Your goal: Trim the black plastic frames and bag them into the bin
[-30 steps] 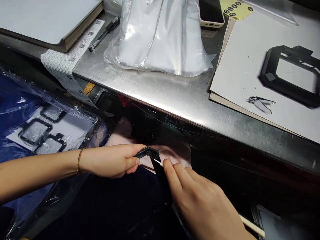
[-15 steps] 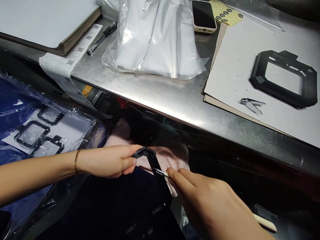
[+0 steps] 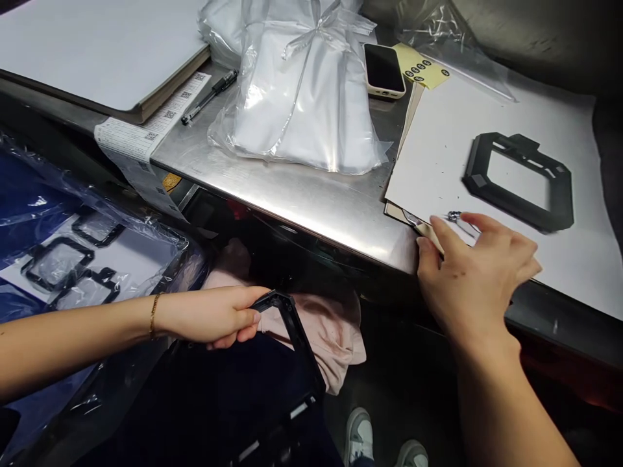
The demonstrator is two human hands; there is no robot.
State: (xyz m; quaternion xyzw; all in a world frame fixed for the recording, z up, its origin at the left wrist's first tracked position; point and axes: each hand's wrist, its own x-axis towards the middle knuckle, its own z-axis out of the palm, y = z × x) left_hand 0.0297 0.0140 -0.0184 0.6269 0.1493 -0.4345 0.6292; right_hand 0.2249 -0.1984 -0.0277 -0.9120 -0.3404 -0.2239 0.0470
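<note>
Your left hand (image 3: 214,316) has its grip clamped on one end of a black frame (image 3: 298,331), held over your lap. From your fingers the frame bends at an angled corner, then its long side slants down and to the right, away from that hand, towards the lower edge of the view. It looks dark and hollow, with inner ridges near the corner and pale slots lower down; the rest melts into the dark clothing. Your right hand (image 3: 474,279) is at the counter's (image 3: 341,214) edge, fingers curled beside the small metal clippers (image 3: 453,216); whether its grip is closed on anything, you cannot tell.
</note>
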